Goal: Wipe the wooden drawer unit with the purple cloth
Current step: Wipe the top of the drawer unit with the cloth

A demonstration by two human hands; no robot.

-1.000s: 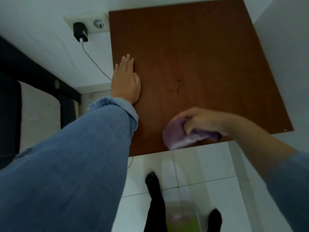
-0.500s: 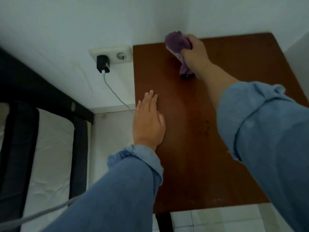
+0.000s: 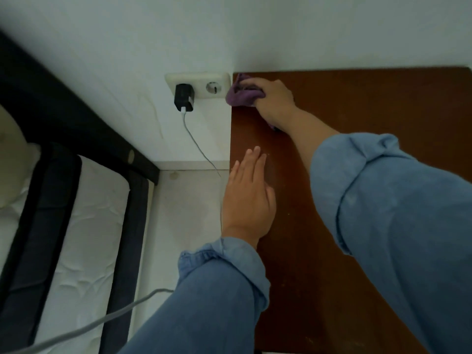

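The brown wooden drawer unit is seen from above, its top filling the right half of the head view. My right hand grips the bunched purple cloth and presses it onto the unit's far left corner, by the wall. My left hand lies flat, fingers together, on the left edge of the top, nearer to me. Blue sleeves cover both forearms.
A white wall socket with a black charger sits just left of the cloth; its cable hangs down to the floor. A bed with a dark frame and white mattress stands at the left.
My right hand has swept the cloth from the near edge to the far edge, then left into the far left corner. The camera has shifted left. My left hand has stayed put.
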